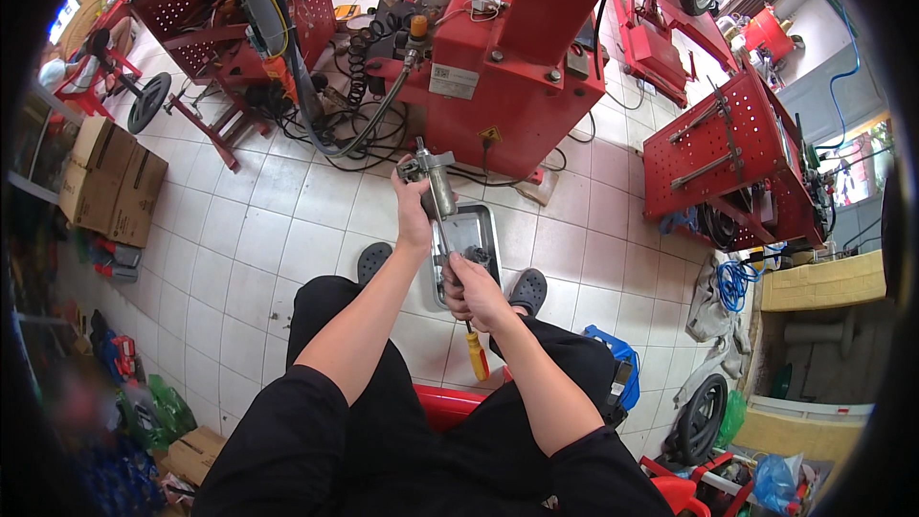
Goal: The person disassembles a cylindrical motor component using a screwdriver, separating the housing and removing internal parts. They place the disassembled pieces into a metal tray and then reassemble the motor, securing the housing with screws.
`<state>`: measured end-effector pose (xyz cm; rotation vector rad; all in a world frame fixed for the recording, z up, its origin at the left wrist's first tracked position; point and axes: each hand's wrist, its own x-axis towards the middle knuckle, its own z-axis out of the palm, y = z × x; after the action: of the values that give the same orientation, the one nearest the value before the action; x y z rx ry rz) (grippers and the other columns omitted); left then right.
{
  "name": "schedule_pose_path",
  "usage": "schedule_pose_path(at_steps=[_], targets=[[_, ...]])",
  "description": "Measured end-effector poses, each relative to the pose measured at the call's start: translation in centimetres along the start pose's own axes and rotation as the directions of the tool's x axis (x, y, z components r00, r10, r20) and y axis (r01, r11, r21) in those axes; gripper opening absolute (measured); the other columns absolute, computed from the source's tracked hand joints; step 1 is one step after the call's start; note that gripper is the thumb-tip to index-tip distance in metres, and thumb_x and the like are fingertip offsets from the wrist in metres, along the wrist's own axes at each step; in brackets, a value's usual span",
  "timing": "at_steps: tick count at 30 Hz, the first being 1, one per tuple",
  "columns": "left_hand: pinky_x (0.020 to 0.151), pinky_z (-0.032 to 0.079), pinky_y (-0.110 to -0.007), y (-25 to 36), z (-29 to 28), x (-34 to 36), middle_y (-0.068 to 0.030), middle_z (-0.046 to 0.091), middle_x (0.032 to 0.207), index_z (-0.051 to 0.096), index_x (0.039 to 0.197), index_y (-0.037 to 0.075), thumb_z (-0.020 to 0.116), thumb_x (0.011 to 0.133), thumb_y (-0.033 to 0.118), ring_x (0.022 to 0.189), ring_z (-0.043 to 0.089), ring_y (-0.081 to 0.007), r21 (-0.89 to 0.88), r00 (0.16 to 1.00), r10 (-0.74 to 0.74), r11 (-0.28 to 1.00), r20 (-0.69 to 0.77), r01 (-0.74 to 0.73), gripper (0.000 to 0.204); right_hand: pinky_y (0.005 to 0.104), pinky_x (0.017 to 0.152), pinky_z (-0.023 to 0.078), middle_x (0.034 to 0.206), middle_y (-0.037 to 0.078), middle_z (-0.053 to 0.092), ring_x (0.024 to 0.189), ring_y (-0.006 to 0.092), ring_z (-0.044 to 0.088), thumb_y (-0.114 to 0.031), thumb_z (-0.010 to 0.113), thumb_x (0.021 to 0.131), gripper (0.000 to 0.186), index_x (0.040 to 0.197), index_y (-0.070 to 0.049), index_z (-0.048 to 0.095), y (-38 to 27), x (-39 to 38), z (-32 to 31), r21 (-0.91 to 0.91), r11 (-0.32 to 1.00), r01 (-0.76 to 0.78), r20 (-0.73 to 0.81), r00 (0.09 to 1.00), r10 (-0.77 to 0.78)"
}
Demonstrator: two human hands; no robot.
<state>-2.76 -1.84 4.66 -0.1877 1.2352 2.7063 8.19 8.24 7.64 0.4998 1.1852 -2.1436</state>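
Over the floor between my feet, my left hand (413, 215) is closed round a grey metal cylinder assembly (441, 191) with a fitting at its top end. Closer to me, my right hand (476, 295) grips a screwdriver (478, 356); its yellow and red handle sticks out below the fingers. A thin rod runs between the assembly and my right hand; whether it is the screwdriver's shaft I cannot tell. Beneath both hands lies a shallow metal tray (495, 241) with small dark parts in it, partly hidden by the right hand.
Ahead stands a large red machine (483, 120) with hoses and black cables (359, 142) on the tiled floor. A red perforated cart (699, 148) is at the right, cardboard boxes (110, 182) at the left. A blue case (622, 373) sits beside my right knee.
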Motion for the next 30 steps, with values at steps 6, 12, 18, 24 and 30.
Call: schedule_pose_path(at_steps=[6, 12, 18, 24, 30], targets=[[0.056, 0.051, -0.029, -0.2, 0.7, -0.3, -0.0085, 0.054, 0.092, 0.021, 0.128, 0.014, 0.062, 0.08, 0.009, 0.069, 0.06, -0.0169, 0.188, 0.998, 0.058, 0.981, -0.003, -0.056, 0.064, 0.0216, 0.036, 0.015, 0.055, -0.007, 0.026, 0.04, 0.0053, 0.022, -0.041, 0.039, 0.096, 0.037, 0.071, -0.014, 0.037, 0.3, 0.2, -0.4, 0.009, 1.0, 0.029, -0.015, 0.999, -0.029], [0.054, 0.05, -0.029, -0.7, 1.0, -0.1, -0.0074, 0.054, 0.091, 0.021, 0.128, 0.013, 0.065, 0.08, 0.009, 0.069, 0.059, -0.0147, 0.295, 0.993, 0.115, 0.95, -0.015, -0.105, 0.065, 0.0223, 0.036, 0.022, 0.056, -0.004, 0.034, 0.04, 0.0064, 0.029, -0.037, 0.042, 0.095, 0.034, 0.077, -0.008, 0.045, 1.3, 0.8, -0.5, -0.12, 0.979, 0.166, -0.161, 0.97, -0.184], [0.052, 0.052, -0.031, 0.2, 0.6, 0.5, -0.0079, 0.054, 0.09, 0.03, 0.113, 0.012, 0.061, 0.085, 0.019, 0.07, 0.06, -0.0184, 0.153, 0.997, 0.018, 0.988, -0.075, -0.007, 0.042, 0.0275, 0.061, 0.047, 0.066, 0.005, 0.055, 0.062, 0.0126, 0.056, -0.037, 0.055, 0.089, 0.039, 0.096, 0.002, 0.053, 0.7, 0.4, -1.3, -0.524, 0.811, 0.259, 0.09, 0.964, -0.25], [0.05, 0.052, -0.033, 1.9, -1.2, 2.2, -0.008, 0.054, 0.089, 0.03, 0.109, 0.013, 0.062, 0.084, 0.021, 0.067, 0.06, -0.0194, 0.018, 0.974, 0.015, 1.0, -0.226, -0.011, 0.042, 0.0259, 0.053, 0.047, 0.062, 0.003, 0.054, 0.055, 0.0118, 0.056, -0.028, 0.061, 0.086, 0.029, 0.092, -0.002, 0.051, 0.2, -2.1, -2.6, -0.512, 0.853, -0.102, 0.185, 0.957, 0.225], [0.047, 0.05, -0.031, 3.5, -1.8, 2.4, -0.0082, 0.053, 0.089, 0.027, 0.11, 0.013, 0.068, 0.078, 0.019, 0.063, 0.058, -0.0181, -0.048, 0.955, 0.043, 0.997, -0.293, -0.059, 0.052, 0.0231, 0.034, 0.032, 0.05, -0.002, 0.039, 0.035, 0.0082, 0.038, -0.029, 0.053, 0.092, 0.026, 0.08, -0.008, 0.045, -0.6, -2.1, -2.1, -0.228, 0.96, -0.164, 0.138, 0.97, 0.199]])
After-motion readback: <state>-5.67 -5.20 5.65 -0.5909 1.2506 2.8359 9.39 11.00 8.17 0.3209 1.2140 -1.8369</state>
